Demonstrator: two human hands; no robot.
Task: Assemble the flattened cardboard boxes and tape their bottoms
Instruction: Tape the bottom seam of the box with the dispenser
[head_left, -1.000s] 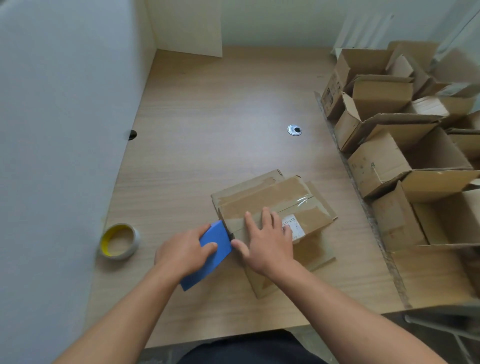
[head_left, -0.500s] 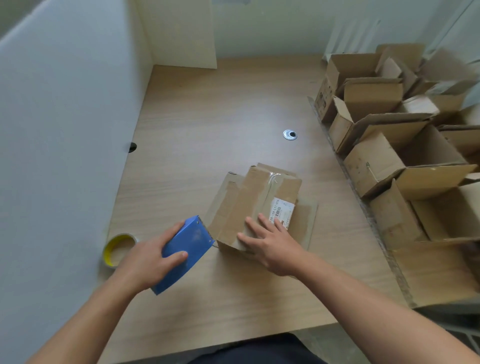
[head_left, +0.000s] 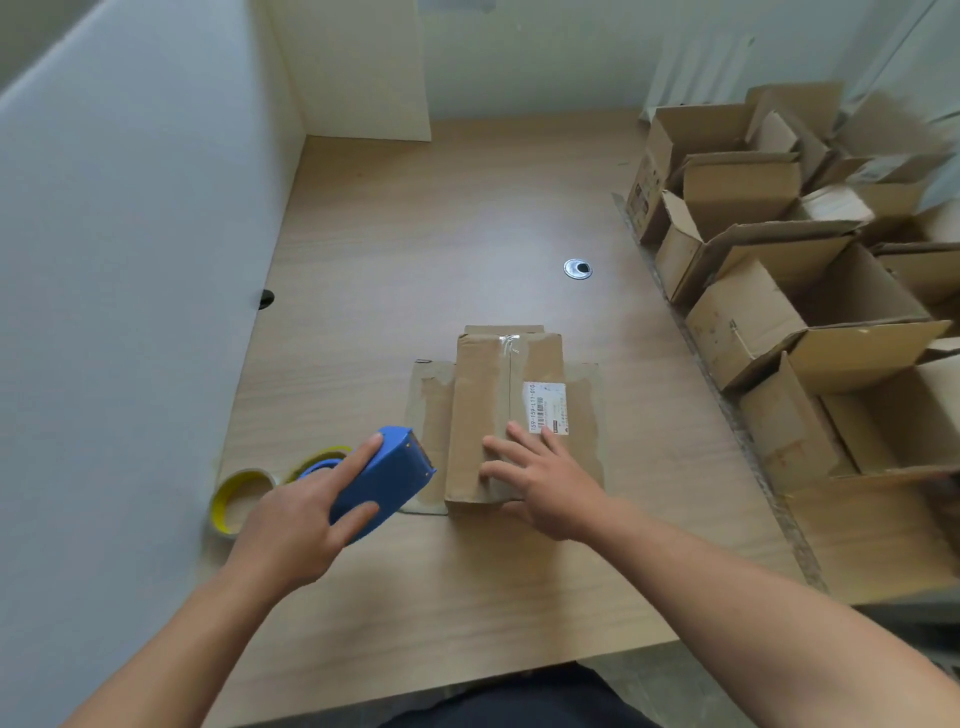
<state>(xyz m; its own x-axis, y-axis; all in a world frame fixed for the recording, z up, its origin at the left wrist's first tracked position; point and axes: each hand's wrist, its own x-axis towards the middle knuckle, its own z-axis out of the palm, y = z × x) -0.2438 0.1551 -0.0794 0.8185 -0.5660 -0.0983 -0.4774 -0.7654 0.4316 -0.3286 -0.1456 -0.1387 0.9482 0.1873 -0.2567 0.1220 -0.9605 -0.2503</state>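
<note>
A cardboard box stands upside down in the middle of the wooden table, its taped bottom facing up, a white barcode label on it and its open flaps spread flat underneath. My right hand lies on the near end of that bottom with fingers spread and fairly straight. My left hand grips a blue tape dispenser just left of the box, its cutter end pointing at the box's near left corner.
A yellow-cored tape roll lies at the table's left edge beside the white partition wall. Several assembled open boxes crowd the right side. A metal cable grommet sits beyond the box.
The box has been turned so its long side runs away from me. My left hand pulled the dispenser off the box to the left; my right hand stayed on the box.
</note>
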